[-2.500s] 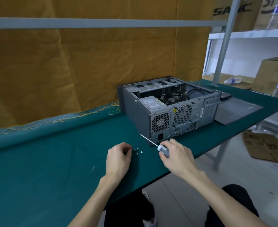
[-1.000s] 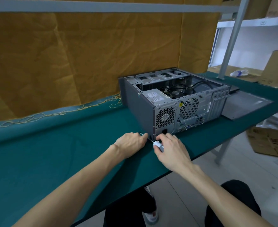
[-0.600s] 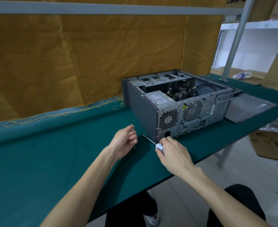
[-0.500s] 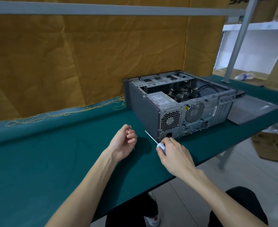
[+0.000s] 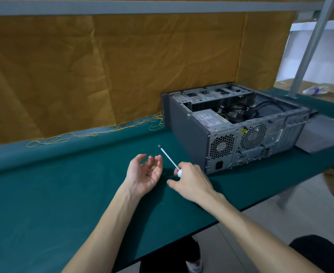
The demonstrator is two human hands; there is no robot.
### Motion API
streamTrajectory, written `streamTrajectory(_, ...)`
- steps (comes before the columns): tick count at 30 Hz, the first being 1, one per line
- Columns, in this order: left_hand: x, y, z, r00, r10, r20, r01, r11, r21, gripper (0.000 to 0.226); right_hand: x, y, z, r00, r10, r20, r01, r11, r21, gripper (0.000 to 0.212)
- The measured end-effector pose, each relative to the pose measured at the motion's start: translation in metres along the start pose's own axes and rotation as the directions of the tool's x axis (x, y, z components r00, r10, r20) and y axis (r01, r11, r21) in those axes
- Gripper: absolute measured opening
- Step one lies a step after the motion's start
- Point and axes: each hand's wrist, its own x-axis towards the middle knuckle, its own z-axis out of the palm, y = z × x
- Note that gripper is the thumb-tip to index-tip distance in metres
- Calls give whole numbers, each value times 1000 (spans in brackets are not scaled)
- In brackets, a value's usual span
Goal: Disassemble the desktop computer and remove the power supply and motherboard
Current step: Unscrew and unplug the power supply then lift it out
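Computer case (image 5: 189, 133) flanked by side panel (image 5: 323, 134), threads (image 5: 95, 133).

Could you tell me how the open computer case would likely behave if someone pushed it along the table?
The computer case lies low and wide on the green-covered table, so tipping seems unlikely. Being metal with parts inside, it probably feels heavy and drags.

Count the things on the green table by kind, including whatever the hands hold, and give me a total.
Open grey metal computer case: 1
Detached grey side panel: 1
White-handled screwdriver, held by the right hand: 1
Loose small silver screw on the green table: 1
Small dark screws in the left hand: too small to count
Total: 4, plus those
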Motion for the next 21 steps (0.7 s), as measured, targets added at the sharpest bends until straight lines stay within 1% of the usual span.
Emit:
streamTrajectory(1,-2,2,-2,1000,7,1,-7,998,-59,35,3,-5,6,1000,0,12,0,999,-35,33)
streamTrajectory(3,-5,6,-6,1000,21,13,-19,986,-165,36,10,-12,15,1000,1,28,1,998,-66,27)
streamTrajectory(5,-5,7,-8,998,64,16,-60,982,-178,38,15,-15,20,1000,2,27,-1,998,-61,16)
streamTrajectory(7,-6,9,-10,993,120,7,-118,982,-148,40,17,-16,23,1000,16,19,-14,998,-62,13)
streamTrajectory(8,-6,10,-11,990,140,-1,-138,979,-151,40,17,-15,23,1000,29,12,-28,997,-65,15)
streamTrajectory(11,-6,12,-16,986,164,-19,-164,966,-199,43,16,-9,22,996,82,-20,-83,996,-40,34)
streamTrajectory(12,-6,12,-17,986,164,-16,-164,965,-207,46,16,-8,22,996,90,-20,-91,995,-34,37)
streamTrajectory(16,-7,7,-16,990,143,18,-137,973,-186,54,14,-5,18,998,61,18,-61,997,-42,30)
streamTrajectory(17,-8,6,-16,990,137,25,-130,976,-176,54,14,-5,16,998,59,26,-59,998,2,28)
streamTrajectory(18,-8,4,-16,991,130,26,-124,978,-168,53,14,-3,16,997,64,41,-68,991,114,26)
streamTrajectory(19,-9,3,-15,992,124,27,-118,979,-164,53,13,-3,15,996,66,61,-81,954,288,23)
streamTrajectory(20,-9,2,-14,993,118,28,-112,981,-161,53,13,-5,13,995,62,80,-93,876,473,20)
streamTrajectory(21,-9,0,-12,994,110,29,-104,982,-161,52,12,-9,11,995,42,88,-88,784,614,18)
